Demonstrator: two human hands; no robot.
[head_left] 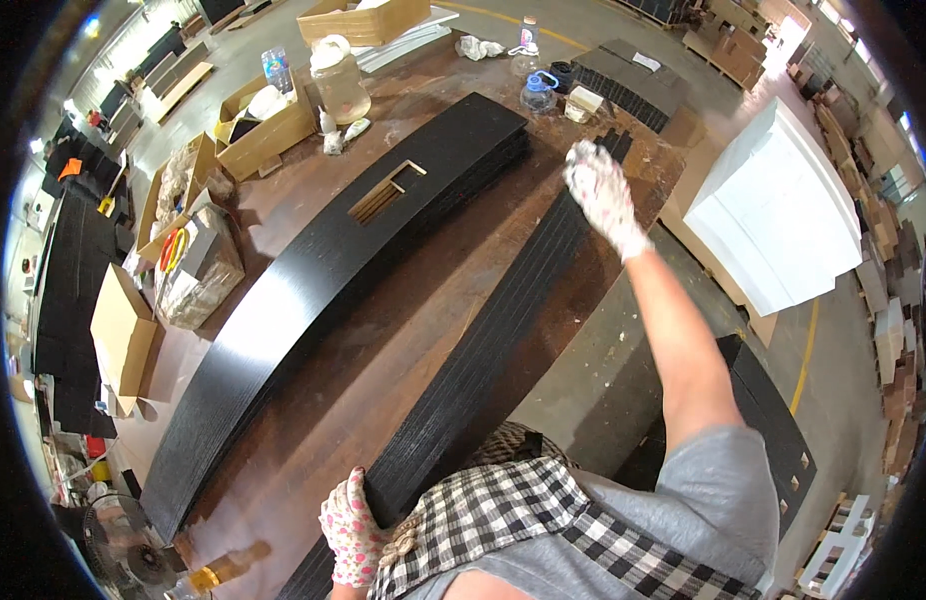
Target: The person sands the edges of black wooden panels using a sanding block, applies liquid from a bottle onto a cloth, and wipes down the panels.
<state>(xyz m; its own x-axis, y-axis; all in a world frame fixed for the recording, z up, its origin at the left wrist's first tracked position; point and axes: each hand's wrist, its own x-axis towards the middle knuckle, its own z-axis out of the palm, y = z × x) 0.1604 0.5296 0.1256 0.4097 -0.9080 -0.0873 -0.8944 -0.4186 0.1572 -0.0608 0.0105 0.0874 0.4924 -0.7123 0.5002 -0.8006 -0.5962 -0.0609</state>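
A long row of narrow black boards (491, 328), pressed together on edge, runs slantwise along the near side of the brown table. My right hand (603, 195), in a stained patterned glove, reaches over its far end with the fingers curled down the side. Near the body, my left hand (351, 530) grips the near end, thumb up, in a floral glove. The fingertips of both hands are partly hidden. Farther left lies a stack of wide black panels (273, 290), the top one glossy with a rectangular cutout near its far end.
Along the table's (388, 365) left edge stand cardboard boxes (268, 130), a plastic-wrapped bundle (205, 265) with scissors on it, and a fan (128, 540). A large clear jar (340, 90) and a blue-lidded jug (539, 92) stand at the back. White panels (778, 215) are stacked to the right.
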